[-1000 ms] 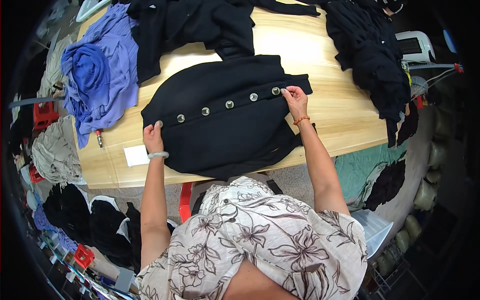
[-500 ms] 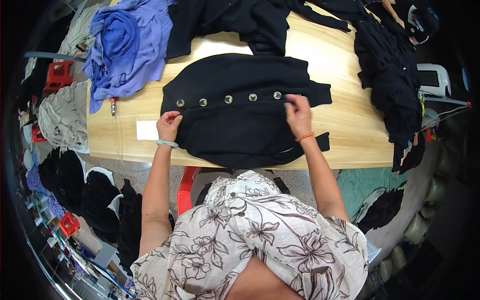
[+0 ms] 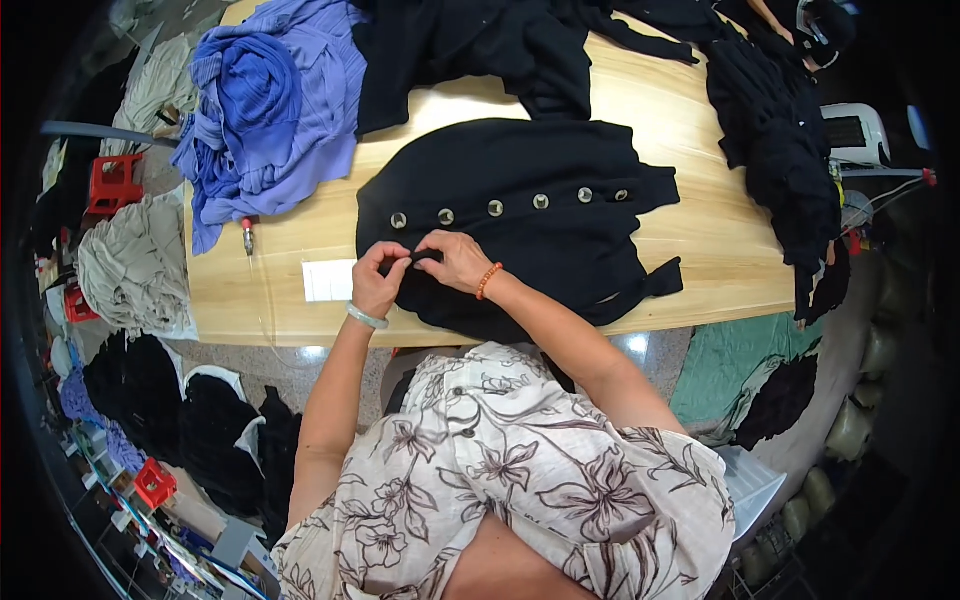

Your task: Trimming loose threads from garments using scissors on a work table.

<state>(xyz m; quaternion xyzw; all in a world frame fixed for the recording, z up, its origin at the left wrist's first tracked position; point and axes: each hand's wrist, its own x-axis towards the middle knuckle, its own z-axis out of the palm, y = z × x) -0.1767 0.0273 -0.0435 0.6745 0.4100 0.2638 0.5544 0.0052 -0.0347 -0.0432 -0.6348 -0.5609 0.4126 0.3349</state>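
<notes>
A black knit cardigan (image 3: 565, 245) lies spread on the wooden table in front of me, its row of several round buttons (image 3: 495, 208) running from left to right. At the cardigan's near left part, my left hand (image 3: 376, 286) pinches the black fabric between thumb and fingers. My right hand (image 3: 460, 264) is right beside it, thumb and fingertips closed on the same fabric. The fingertips of both hands almost meet, with a small fold of the knit between them. The cardigan's cuffs extend to the right.
Bunched purple knitwear (image 3: 270, 100) lies at the far left, black garments (image 3: 480, 50) at the back and more black knitwear (image 3: 775, 170) along the right edge. Beside the cardigan are a white card (image 3: 328, 281) and a small red-tipped metal fitting (image 3: 248, 236). A red stool (image 3: 116, 184) stands left.
My right hand has moved left from the right-hand button area to join my left hand. Both now pinch the fabric. The cardigan appears shifted slightly right and nearer in view.
</notes>
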